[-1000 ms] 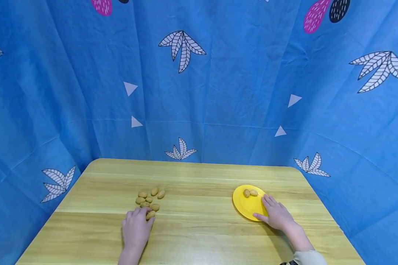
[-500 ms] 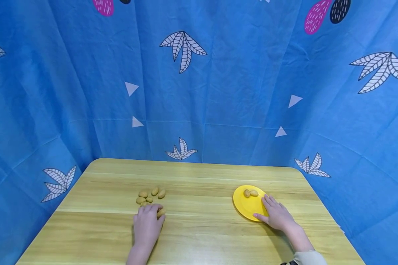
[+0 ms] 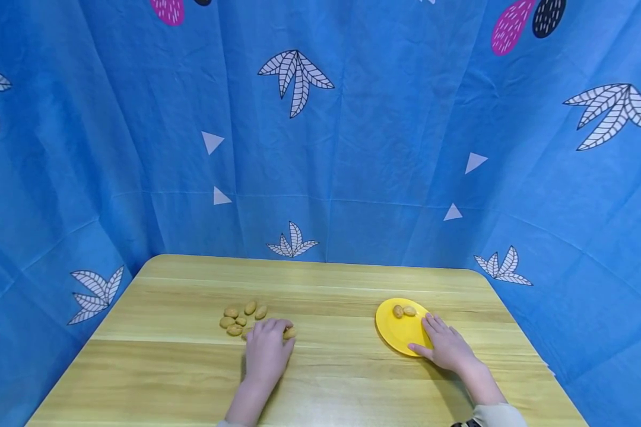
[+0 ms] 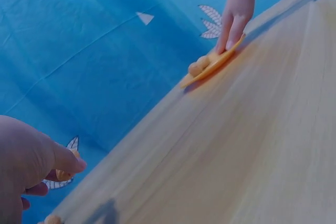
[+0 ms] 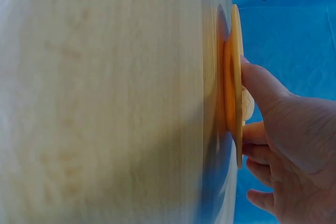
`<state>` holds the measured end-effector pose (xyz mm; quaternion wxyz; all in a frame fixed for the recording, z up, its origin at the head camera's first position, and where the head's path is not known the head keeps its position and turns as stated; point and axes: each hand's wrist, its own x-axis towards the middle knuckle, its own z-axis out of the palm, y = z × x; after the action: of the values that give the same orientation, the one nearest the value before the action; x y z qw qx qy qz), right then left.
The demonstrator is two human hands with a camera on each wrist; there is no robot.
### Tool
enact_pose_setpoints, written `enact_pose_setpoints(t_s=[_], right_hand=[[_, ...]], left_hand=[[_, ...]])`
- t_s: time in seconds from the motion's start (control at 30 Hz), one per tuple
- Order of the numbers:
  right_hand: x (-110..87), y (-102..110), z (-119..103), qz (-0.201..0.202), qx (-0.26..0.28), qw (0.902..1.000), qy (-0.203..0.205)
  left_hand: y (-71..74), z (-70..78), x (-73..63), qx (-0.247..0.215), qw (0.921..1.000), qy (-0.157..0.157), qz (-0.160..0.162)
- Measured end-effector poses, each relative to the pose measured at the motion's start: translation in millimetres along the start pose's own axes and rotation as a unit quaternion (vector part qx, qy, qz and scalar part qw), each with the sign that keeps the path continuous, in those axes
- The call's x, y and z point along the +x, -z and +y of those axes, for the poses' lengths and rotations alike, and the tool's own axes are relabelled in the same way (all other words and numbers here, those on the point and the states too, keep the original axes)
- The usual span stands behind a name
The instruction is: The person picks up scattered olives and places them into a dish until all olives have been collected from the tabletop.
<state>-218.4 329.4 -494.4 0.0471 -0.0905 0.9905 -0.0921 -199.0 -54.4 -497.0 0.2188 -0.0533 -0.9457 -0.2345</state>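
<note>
My left hand [image 3: 269, 350] pinches a small tan potato [image 3: 289, 333] between thumb and fingers. In the left wrist view that potato [image 4: 65, 174] shows partly behind the thumb, raised off the table. Under and behind the hand lies a pile of several more small potatoes [image 3: 231, 312], one partly covered by the fingers. On the right, a round yellow plate [image 3: 392, 333] bears two small potatoes [image 3: 397, 311] near its far rim. My right hand [image 3: 447, 349] rests on the plate's near right side with fingers and thumb spread, seen also in the right wrist view touching the rim.
The light wooden table [image 3: 326, 379] has rounded far corners. A blue curtain [image 3: 384, 130] with leaf and triangle prints hangs behind it and along both sides. Bare wood lies between the pile and the plate.
My left hand has moved to the right, away from the near side of the pile, carrying a potato. The right hand and the plate have stayed in place.
</note>
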Motion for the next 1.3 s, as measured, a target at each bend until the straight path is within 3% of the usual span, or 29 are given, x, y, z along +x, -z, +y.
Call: enact_pose_setpoints(t_s=[0.3, 0.63, 0.93, 1.3], right_hand=[[0.1, -3, 0, 0.003, -0.001, 1.0, 0.0], [-1.2, -2, 0, 0.003, -0.007, 1.0, 0.001], [-1.9, -1, -2, 0.001, -0.004, 1.0, -0.001], [-1.6, -1, -3, 0.008, -0.007, 0.9999, 0.004]], left_hand=[[-6.0, 25.3, 9.3, -0.004, 0.9996, -0.029, 0.0], [-13.2, 52.2, 17.9, -0.013, 0.9982, -0.051, -0.029], [-22.6, 70.8, 22.9, -0.015, 0.9946, -0.095, -0.04], [-38.4, 89.1, 33.3, 0.018, 0.9856, -0.163, -0.041]])
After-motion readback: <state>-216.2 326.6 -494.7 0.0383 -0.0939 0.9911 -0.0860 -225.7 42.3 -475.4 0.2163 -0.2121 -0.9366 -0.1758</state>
